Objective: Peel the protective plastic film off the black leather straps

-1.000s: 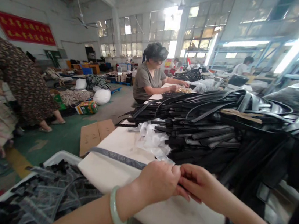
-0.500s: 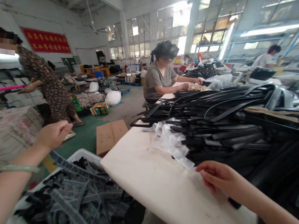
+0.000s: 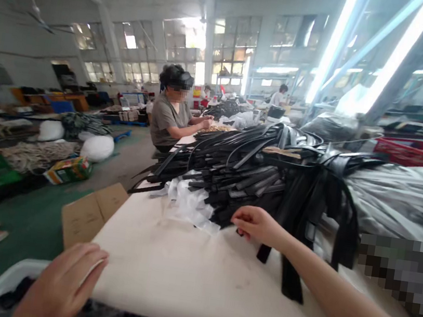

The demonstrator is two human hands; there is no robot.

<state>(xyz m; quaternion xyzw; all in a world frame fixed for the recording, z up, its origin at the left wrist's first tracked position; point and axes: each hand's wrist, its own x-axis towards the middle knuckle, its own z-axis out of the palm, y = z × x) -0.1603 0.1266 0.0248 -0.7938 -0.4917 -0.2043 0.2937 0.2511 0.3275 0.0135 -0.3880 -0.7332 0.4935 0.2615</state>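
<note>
Grip of the left hand [image 3: 64, 279]: fingers close together at the counter's [image 3: 164, 272] left edge, by the white bin [image 3: 12, 273]; I cannot tell whether it pinches anything. Right hand [image 3: 252, 224] is curled, contents equally hidden, near the white film [image 3: 189, 202] and black straps [image 3: 233, 174] heaped back from the counter's near edge. Tugging one strap could drag others along, being jumbled together.

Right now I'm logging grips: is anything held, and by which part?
The left hand shows nothing held; whether the right hand, by the straps, holds anything is unclear.
</note>
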